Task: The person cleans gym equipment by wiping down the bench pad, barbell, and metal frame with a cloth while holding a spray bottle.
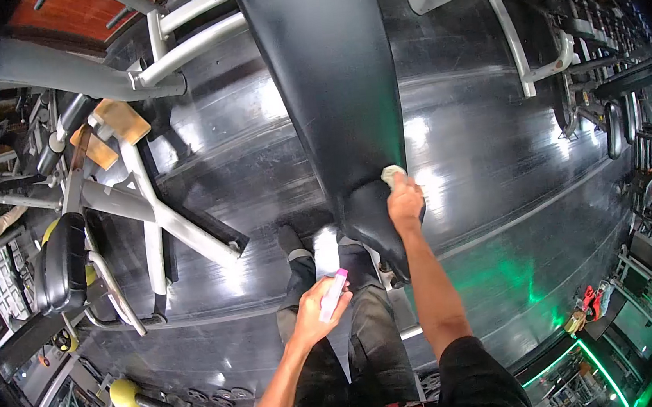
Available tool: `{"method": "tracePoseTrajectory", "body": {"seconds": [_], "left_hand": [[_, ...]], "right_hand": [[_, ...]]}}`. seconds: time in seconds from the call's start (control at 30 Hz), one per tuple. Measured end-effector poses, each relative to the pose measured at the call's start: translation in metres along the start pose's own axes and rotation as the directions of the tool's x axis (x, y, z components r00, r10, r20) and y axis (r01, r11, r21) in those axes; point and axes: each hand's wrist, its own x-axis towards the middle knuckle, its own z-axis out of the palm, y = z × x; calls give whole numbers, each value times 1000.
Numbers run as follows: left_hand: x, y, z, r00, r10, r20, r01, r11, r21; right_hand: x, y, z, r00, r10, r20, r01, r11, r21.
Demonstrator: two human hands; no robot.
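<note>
A long black padded bench (pixel 324 62) runs from the top of the view down to the middle, with a smaller black seat pad (pixel 370 213) at its near end. My right hand (pixel 405 205) is closed on a crumpled pale cloth (pixel 392 174), which touches the right edge where bench and seat pad meet. Lower and to the left, my left hand (pixel 319 311) holds a whitish bottle (pixel 333 297) with a pink cap, above my legs and apart from the bench.
At the left stands a grey machine frame (pixel 150 209) with a black pad (pixel 65 262). A dumbbell rack (pixel 599 28) is at the upper right. A yellow ball (pixel 126 397) lies lower left. Grey tubes (pixel 197 43) cross behind the bench.
</note>
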Motion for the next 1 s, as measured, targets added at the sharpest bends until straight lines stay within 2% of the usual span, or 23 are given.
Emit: {"method": "tracePoseTrajectory", "body": {"seconds": [0.07,0.13,0.17,0.2,0.23,0.3,0.33,0.4,0.43,0.5,0.57,0.63,0.7,0.73,0.77,0.8,0.83,0.87,0.9,0.93,0.97,1.0], "left_hand": [[1,5,1,999,-41,17,41,999,-5],[2,7,6,997,-74,36,75,997,-12],[2,7,7,998,-52,35,52,999,-1],[3,7,9,999,-28,37,28,1000,8],[3,8,11,999,-24,44,23,1000,5],[3,13,11,998,-46,45,45,999,14],[4,15,11,998,-42,39,41,999,25],[4,15,10,997,-53,47,51,998,44],[4,15,10,996,-63,55,60,997,57],[5,17,13,999,-40,22,40,999,21],[3,18,16,1000,-17,-17,16,1000,-10],[2,18,20,1000,-12,-22,11,1000,-19],[1,16,24,1000,11,-19,-12,1000,-16],[-1,15,26,999,30,-11,-30,999,-16],[-3,16,28,1000,29,-12,-29,999,-13],[-4,16,30,1000,13,-4,-14,1000,-24],[-5,17,31,1000,-1,4,2,999,-34],[-6,17,33,1000,0,4,0,1000,-29],[-7,16,35,1000,-4,1,4,1000,-30],[-8,16,35,1000,-10,-2,10,999,-30],[-10,16,36,1000,-12,-2,12,1000,-26],[-11,16,36,1000,-28,-10,27,999,-35]], "right_hand": [[-5,-34,-10,987,-114,110,107,992,68],[-21,-70,-6,956,-284,76,278,957,88],[-32,-85,1,916,-370,158,329,915,236],[-43,-99,4,879,-453,149,403,873,273],[-47,-107,13,770,-595,232,566,804,182],[-50,-116,22,592,-658,466,680,718,150],[-48,-110,23,594,-656,465,678,720,149],[-43,-92,21,626,-712,317,666,700,256],[-35,-81,-8,689,-672,270,596,738,316],[-19,-38,-20,727,-681,85,631,712,308],[2,3,-48,811,-537,233,455,829,326],[16,53,-22,927,-303,221,248,937,244],[27,69,-34,904,-34,427,-46,983,176],[30,65,-35,862,54,505,-133,983,123],[23,58,-33,861,52,506,-133,983,125],[10,50,-22,946,-23,324,-34,985,169],[1,38,-14,987,-96,127,70,979,193],[-1,6,-41,984,-70,164,57,995,86],[-10,-3,-18,978,-201,-51,206,969,139],[-15,-31,-39,957,-278,-78,288,932,221],[-24,-55,-39,938,-345,36,338,933,126],[-35,-73,-39,899,-368,238,240,868,434]]}}
